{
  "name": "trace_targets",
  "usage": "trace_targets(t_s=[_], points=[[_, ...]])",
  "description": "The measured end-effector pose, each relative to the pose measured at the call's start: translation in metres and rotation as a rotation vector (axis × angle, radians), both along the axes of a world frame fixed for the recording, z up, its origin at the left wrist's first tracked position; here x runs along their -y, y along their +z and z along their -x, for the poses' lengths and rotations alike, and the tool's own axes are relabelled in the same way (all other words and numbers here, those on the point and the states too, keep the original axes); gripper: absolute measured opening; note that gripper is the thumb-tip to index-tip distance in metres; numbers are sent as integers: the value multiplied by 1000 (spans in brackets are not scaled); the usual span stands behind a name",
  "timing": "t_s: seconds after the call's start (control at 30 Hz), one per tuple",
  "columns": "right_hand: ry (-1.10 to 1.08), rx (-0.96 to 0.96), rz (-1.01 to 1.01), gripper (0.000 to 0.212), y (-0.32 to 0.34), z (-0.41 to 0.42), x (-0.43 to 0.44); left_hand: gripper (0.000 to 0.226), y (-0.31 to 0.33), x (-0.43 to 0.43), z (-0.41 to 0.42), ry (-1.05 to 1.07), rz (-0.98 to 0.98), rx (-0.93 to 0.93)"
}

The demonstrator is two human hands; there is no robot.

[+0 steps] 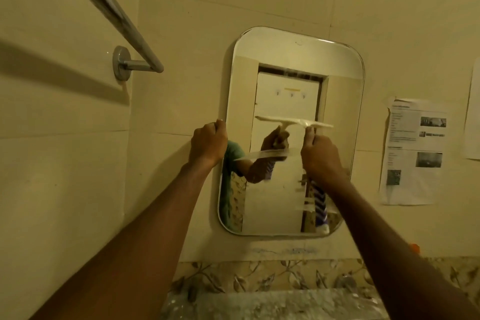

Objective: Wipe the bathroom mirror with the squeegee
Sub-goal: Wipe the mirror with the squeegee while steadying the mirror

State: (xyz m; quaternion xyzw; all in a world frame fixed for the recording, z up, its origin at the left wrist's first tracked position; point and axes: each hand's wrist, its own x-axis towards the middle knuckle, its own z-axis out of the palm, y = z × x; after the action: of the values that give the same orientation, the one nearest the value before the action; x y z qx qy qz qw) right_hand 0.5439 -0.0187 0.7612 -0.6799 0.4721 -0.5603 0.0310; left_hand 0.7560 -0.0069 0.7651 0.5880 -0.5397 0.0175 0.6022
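Right hand: The right hand [320,153] was closed round the handle of the squeegee [322,125], with its back towards the camera and the arm reaching up from the lower right.
Squeegee: It was pale. Its handle rose out of the fist, and its blade lay almost level against the glass, about halfway up the mirror [298,47] and right of centre. The blade met its own reflection on the left, so the real blade's left end was hard to make out.
Streak: A pale smeared streak [262,154] ran across the glass just below the blade, between the two hands. Shorter smears showed lower down on the right.
Left hand: The left hand [209,143] gripped the mirror's left edge at about the blade's height, with the fingers curled and the thumb tip on the rim.
Mirror: It was upright, had rounded corners and was fixed flat to the tiled wall [181,34]. It reflected a pale door [285,101] with small hooks, a green sleeve and the hand on the handle.
Towel rail: A chrome towel rail [111,8] slanted across the upper left, well apart from the mirror, and its bracket was fixed to the side wall.
Paper sheet: A printed paper sheet [413,150] was stuck to the wall to the right of the mirror. Its text was too blurred to read.
Below: A leaf-patterned border [259,278] ran under the mirror, above a mottled bench [259,304].
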Motion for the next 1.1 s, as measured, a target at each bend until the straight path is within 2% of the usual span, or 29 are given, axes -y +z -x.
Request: trace_targets(t_s=[0.13, 0.23, 0.33, 0.47, 0.53, 0.63, 0.77, 0.87, 0.97, 1.1], points=[[-25, 39, -9, 52, -87, -15, -1, 41, -3, 5, -2, 44, -9, -2], [-28, -4, -75, 52, -122, -19, -13, 55, -2, 8, -6, -61, 33, -142], [20, -9, -81, 49, -106, -16, -19, 66, -3, 9, -11, -152, 5, -233], [123, 36, 76, 48, -22, -29, -21, 59, 3, -1, -14, -240, 7, -332], [131, 26, 84, 45, 6, -39, -22, 62, 4, 4, -18, -265, -2, -328], [131, 1, 16, 41, -15, -51, -19, 68, 8, 6, -22, -283, -40, -314], [97, 0, -90, 39, -105, -60, -21, 70, 8, 7, -23, -297, -47, -289], [39, -101, -184, 43, -150, -60, -27, 64, 5, 5, -22, -295, -31, -303], [67, -109, -190, 43, -138, -49, -32, 57, 1, 1, -17, -278, -16, -286], [84, -24, 29, 43, -62, -44, -25, 54, 0, 1, -15, -259, -17, -276]])
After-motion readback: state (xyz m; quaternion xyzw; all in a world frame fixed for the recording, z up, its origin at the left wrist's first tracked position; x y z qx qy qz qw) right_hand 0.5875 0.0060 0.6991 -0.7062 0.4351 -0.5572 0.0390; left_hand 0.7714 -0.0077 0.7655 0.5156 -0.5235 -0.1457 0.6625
